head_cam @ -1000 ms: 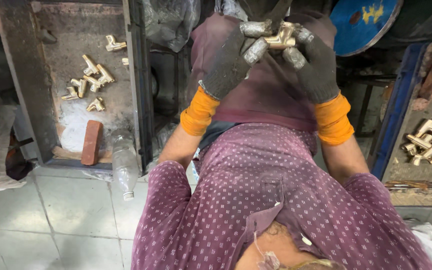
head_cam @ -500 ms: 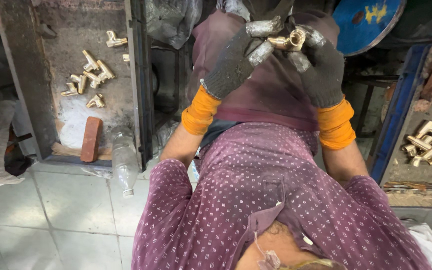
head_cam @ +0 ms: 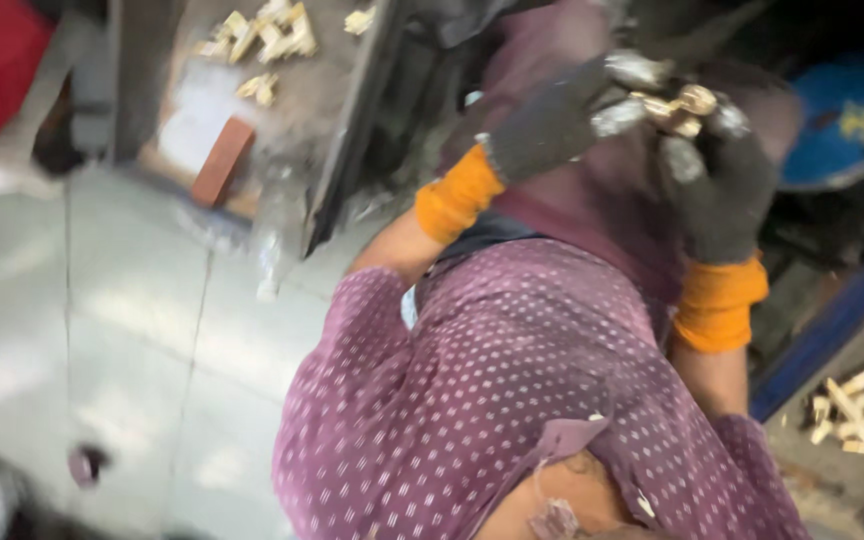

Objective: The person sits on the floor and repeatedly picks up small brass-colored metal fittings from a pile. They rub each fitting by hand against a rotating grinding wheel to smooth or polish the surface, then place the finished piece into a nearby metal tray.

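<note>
A person in a purple dotted garment is looking down at their own two hands, both wearing dark grey gloves with orange cuffs. The picture is blurred by motion.

The left hand (head_cam: 562, 120) is reaching in from the left, its fingers curling round a small cluster of brass fittings (head_cam: 674, 105). The right hand (head_cam: 717, 190) is sitting just beside it on the right, fingers bending upward and closing on the same cluster. The two hands are meeting at the fittings, which are being held up in the air in the upper right part of the view, above the person's lap. The silvery fingertips of the gloves are pressing against the gold-coloured metal. How many fittings are in the grip cannot be told.

At the upper left, a worktop (head_cam: 192, 110) with a pale dusty surface is carrying a loose heap of more brass pieces (head_cam: 257, 35). A red brick (head_cam: 222, 160) is lying near the worktop's front edge. A clear plastic bottle (head_cam: 270, 235) is standing just below that edge, on the grey tiled floor (head_cam: 102, 330).

At the lower right, another pile of brass parts (head_cam: 857, 410) is lying in a tray beside a blue metal bar (head_cam: 832, 320). A blue round object (head_cam: 847, 125) is showing behind the right hand.
</note>
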